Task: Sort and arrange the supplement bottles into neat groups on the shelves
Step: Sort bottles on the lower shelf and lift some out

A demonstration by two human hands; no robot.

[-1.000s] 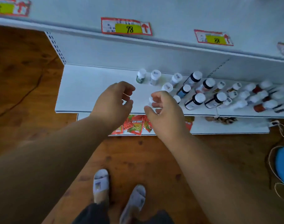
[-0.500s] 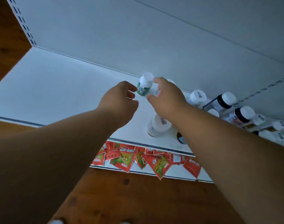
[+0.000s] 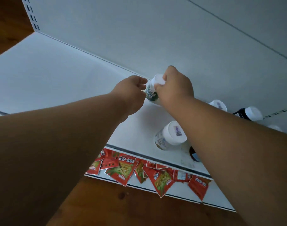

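Head view: broad bare shelf (image 3: 61, 82) is seen left of the hands, front edge near. Bottles at right are partly covered by the forearm. A green-labelled bottle (image 3: 151, 93) by the back panel is gripped at its white cap by the right hand (image 3: 175, 88); left hand (image 3: 131, 92) beside it, fingers curled, contact unclear.

Red snack packets (image 3: 123, 172) with green and yellow pictures lie overlapping in a row along the lower shelf ledge (image 3: 217, 203), several corners hanging over its front edge. A brown wooden floor (image 3: 131, 207) with a dark knot spreads beneath.
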